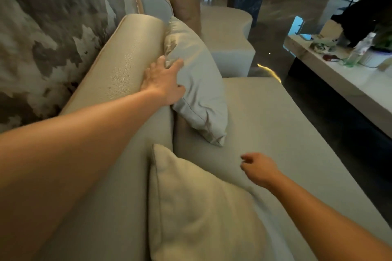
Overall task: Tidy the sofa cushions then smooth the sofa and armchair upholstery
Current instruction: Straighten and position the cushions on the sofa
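Grey cushion (197, 82) stands creased, left hand (163, 80) holding its edge

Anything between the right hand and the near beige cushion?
Nothing visible. The right hand hovers over the sofa seat just past the beige cushion, with only upholstery between them. The left hand holds the grey cushion farther along the backrest, off that path.
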`<action>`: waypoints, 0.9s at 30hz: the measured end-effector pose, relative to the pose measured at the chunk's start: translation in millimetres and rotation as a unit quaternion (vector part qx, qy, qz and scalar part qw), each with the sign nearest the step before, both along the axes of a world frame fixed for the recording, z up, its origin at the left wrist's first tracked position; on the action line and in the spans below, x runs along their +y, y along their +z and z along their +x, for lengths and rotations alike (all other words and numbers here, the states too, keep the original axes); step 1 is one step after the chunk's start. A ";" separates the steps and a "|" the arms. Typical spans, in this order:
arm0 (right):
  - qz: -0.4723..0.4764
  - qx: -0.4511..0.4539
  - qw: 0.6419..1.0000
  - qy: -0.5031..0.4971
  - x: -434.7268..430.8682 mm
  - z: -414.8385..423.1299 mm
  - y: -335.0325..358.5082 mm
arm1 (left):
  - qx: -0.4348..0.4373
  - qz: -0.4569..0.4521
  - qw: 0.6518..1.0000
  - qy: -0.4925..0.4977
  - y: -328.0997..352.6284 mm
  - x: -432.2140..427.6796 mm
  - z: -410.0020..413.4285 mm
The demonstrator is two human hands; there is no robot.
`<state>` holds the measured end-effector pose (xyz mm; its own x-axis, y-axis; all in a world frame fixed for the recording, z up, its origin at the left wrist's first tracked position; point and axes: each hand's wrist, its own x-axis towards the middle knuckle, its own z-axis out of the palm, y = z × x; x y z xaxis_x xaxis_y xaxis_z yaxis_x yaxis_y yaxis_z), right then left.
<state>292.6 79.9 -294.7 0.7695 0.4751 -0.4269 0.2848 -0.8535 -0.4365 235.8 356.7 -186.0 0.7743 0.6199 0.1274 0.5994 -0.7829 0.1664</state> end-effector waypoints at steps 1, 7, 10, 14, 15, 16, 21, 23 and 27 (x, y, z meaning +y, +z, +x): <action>-0.009 0.009 1.000 -0.006 -19.9 -2.6 3.6 | 0.010 -0.046 0.999 -0.004 3.0 -4.8 -8.7; -0.098 0.057 0.992 0.056 -134.4 -60.6 30.5 | 0.053 -0.008 0.997 0.047 19.7 -80.6 -100.0; -0.227 0.077 0.952 0.189 -195.1 -112.8 31.9 | 0.084 0.000 0.991 0.106 29.6 -121.8 -173.6; -0.242 0.099 0.927 0.269 -269.9 -171.6 44.1 | 0.142 -0.029 0.975 0.170 45.7 -209.5 -293.1; -0.244 0.108 0.925 0.272 -288.5 -185.5 50.3 | 0.164 -0.021 0.970 0.178 43.8 -239.1 -321.1; -0.253 0.120 0.919 0.277 -307.6 -200.5 58.0 | 0.188 -0.015 0.966 0.178 41.3 -271.5 -349.3; -0.254 0.151 0.915 0.274 -404.4 -261.2 90.1 | 0.217 -0.006 0.963 0.162 40.9 -412.6 -455.3; -0.238 0.138 0.929 0.246 -434.5 -277.4 102.5 | 0.233 -0.015 0.958 0.167 39.0 -444.3 -477.4; -0.185 0.036 0.959 0.214 -463.7 -302.4 133.9 | 0.232 -0.030 0.958 0.166 32.0 -470.1 -493.1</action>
<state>-9.8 -383.9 -160.8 0.5002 0.5468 -0.6714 0.6237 -0.7654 -0.1587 -257.4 -113.4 -154.0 0.4971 0.8376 -0.2264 0.8346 -0.5330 -0.1391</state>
